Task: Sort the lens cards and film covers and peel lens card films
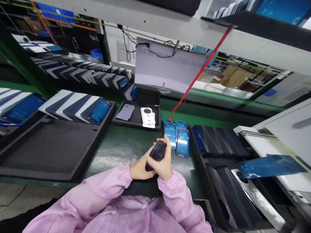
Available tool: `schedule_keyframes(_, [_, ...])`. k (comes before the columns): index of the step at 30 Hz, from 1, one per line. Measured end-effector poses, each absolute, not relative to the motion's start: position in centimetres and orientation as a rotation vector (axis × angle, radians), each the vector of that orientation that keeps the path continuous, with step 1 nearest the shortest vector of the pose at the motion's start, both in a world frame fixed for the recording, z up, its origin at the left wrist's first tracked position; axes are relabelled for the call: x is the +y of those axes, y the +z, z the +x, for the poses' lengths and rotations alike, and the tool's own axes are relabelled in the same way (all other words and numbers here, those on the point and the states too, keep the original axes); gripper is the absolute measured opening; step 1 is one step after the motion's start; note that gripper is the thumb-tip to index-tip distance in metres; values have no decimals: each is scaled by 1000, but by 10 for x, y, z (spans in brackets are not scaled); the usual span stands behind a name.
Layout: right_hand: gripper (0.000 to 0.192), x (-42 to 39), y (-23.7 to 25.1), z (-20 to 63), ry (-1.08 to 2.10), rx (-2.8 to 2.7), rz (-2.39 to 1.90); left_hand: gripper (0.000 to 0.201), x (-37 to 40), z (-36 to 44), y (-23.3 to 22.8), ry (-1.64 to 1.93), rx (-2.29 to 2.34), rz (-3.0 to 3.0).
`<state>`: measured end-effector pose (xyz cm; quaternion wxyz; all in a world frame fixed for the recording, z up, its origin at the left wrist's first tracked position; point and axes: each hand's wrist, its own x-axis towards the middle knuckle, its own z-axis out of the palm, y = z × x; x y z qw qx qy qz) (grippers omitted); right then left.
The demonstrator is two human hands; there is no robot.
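Both your hands clasp 1 dark stack of panels (156, 151) above the green surface (121, 145) — left hand (141, 168) beneath, right hand (164, 165) around its side — long axis pointing away, toward the blue-filmed pieces (177, 137).

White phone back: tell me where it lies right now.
In the head view the white phone back lies in a small black tray at centre, right of a grey back, beyond both hands.

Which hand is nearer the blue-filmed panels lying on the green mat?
Right hand: its fingertips almost reach the blue-filmed panels. Left hand sits farther left, behind the dark stack.
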<state>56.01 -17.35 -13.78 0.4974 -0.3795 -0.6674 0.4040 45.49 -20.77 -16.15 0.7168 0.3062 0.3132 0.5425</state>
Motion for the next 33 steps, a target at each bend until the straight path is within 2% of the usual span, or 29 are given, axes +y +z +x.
schedule_keyframes(4, [98,-130,-119,562,1321,-1530,-1095,39,-202,446,-156,1106,774,674])
schedule_keyframes(8, [76,-104,-116,571,1849,-1252,-1031,47,-197,434,-136,1046,542,422])
schedule_keyframes(10, [63,-105,-119,572,1984,-1130,-938,53,-196,430,-126,1011,444,277])
schedule_keyframes(15, [47,-119,-124,567,2000,-1101,-927,52,-197,433,-117,915,424,98])
schedule_keyframes(20, [45,-120,-125,568,2047,-1069,-956,46,-201,438,-111,919,438,38])
schedule_keyframes(27, [39,-122,-125,568,1981,-1024,-959,57,-201,440,-106,898,409,39])
schedule_keyframes(33, [35,-121,-131,572,1990,-1063,-947,46,-204,442,-102,923,432,23])
